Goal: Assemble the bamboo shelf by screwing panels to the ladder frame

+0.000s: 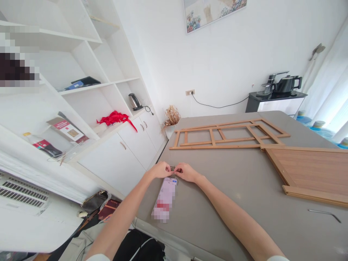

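My left hand [161, 169] and my right hand [187, 172] meet over the left side of a grey table [233, 203], fingertips pinched close together. Between them lies a small cluster of dark, metallic-looking pieces [172, 168], too small to make out. Whatever either pinch holds is hidden by the fingers. Just in front of the hands, a smartphone [165, 194] rests face up with its screen lit. Beyond the right hand, slatted wooden frames [212, 137] lie flat and overlap. A brown wooden panel with a frame edge [310, 170] lies on the right. Nearer the front right is a hex key [324, 211].
Left of the table stand white cabinets [126, 156] with open shelves, holding a steel kettle [133, 102], red cloth [114, 119] and a cola bottle [45, 145]. A dried plant [172, 116] is at the far left corner. Behind, a black kettle [285, 85] tops a small stand.
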`<state>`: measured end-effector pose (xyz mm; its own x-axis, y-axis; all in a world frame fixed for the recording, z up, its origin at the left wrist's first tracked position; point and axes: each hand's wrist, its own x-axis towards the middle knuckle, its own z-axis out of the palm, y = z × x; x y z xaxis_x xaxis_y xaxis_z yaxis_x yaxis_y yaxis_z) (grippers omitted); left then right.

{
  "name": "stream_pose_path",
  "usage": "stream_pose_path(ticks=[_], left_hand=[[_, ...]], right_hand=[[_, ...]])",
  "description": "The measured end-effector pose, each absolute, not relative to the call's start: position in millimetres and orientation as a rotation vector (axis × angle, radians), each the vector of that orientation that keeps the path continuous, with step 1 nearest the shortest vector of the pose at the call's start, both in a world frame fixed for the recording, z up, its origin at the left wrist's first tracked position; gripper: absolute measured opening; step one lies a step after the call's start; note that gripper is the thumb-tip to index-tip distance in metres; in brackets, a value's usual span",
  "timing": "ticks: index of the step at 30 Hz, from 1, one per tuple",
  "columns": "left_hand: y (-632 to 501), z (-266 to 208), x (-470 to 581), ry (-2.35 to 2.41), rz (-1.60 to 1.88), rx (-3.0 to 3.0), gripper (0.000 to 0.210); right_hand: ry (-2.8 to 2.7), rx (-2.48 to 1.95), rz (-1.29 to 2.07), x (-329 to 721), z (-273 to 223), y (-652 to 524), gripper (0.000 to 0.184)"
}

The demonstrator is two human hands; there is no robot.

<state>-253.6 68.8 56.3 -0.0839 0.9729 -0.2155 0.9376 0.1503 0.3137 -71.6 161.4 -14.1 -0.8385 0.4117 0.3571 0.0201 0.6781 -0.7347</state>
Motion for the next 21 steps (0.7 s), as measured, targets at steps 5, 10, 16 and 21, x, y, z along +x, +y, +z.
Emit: stream_pose_path(ticks=[5,10,16,21], left_hand=[[68,64,-263,2.145,0.22,1.827,0.031],[65,60,-269,2.133,0.191,1.782,0.026],[58,56,-263,2.147,0.236,1.808,0.024],[66,62,-254,2.151,0.252,1.879,0.021]], right_hand=[[-2.322,-0.454,1.004,-72,-20,166,0.014],[-2.305,-0.506,0.952,-70,-21,169,0.014],[-2.376,-0.453,0.914,-79,-22,163,0.016],[-2.426,-0.472,0.893,-91,-20,163,0.012]])
